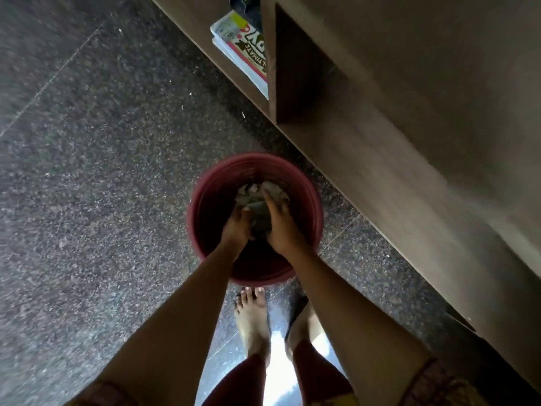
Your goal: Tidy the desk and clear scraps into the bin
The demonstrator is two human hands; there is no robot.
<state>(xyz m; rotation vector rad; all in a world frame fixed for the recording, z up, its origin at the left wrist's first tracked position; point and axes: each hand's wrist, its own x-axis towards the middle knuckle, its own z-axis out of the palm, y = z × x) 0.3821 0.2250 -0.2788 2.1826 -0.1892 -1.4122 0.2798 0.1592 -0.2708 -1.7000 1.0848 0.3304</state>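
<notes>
The maroon bin (310, 200) stands on the dark speckled floor (96, 171), just beside the near edge of the wooden bench (424, 127) at right. Both hands reach down inside it: the left hand (237, 227) and the right hand (282, 227) press inward from either side, clamped together on a dark bundle of scraps (259, 215), with pale crumpled paper (272, 190) lying at the far side of the bin. Folded magazines (240, 54) rest on the bench's lower shelf at far centre, and two bare feet (253, 315) stand near the bin.

Magazines (240, 54) on a shelf, speckled floor (102, 171)
</notes>
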